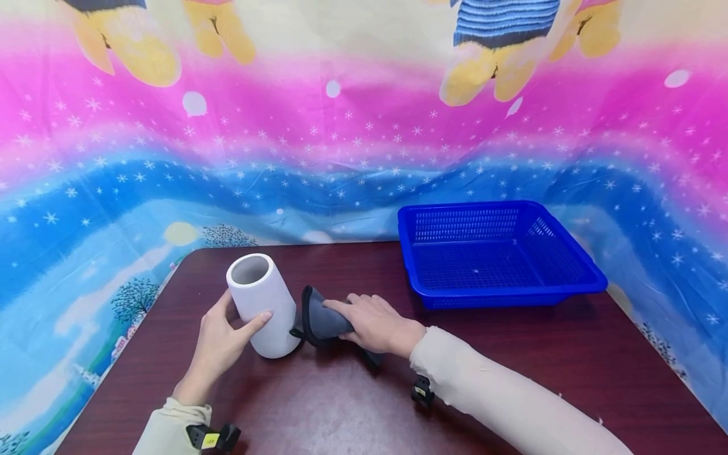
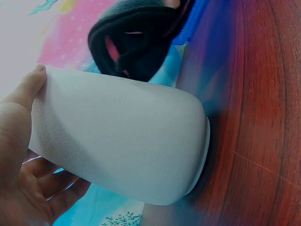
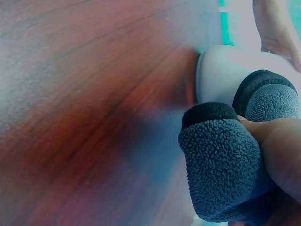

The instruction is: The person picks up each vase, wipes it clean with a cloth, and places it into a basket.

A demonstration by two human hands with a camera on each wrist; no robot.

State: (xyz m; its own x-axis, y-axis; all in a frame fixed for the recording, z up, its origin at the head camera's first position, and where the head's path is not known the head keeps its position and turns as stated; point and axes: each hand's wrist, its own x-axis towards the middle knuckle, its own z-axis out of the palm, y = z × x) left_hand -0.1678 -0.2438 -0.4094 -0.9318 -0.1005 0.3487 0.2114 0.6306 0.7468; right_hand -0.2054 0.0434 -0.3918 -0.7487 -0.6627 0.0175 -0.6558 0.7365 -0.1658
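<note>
A tall white vase [image 1: 264,309] with a round open mouth stands at the left of the table, tilted in the head view. My left hand [image 1: 218,338] holds it, thumb on the near side and fingers around the back; the left wrist view shows the fingers curled under its smooth wall [image 2: 117,132]. To its right, my right hand [image 1: 378,325] grips a bunched grey cloth [image 1: 330,319] with black edging, its edge close to the vase's side. Up close in the right wrist view, the cloth [image 3: 221,165] has a fuzzy, looped surface and bulges out around the fingers.
A blue plastic basket [image 1: 421,294] with perforated walls stands at the back right of the dark red-brown wooden table [image 1: 341,404]. Behind the table hangs a colourful printed curtain [image 1: 364,139]. Small black devices are strapped at both sleeves.
</note>
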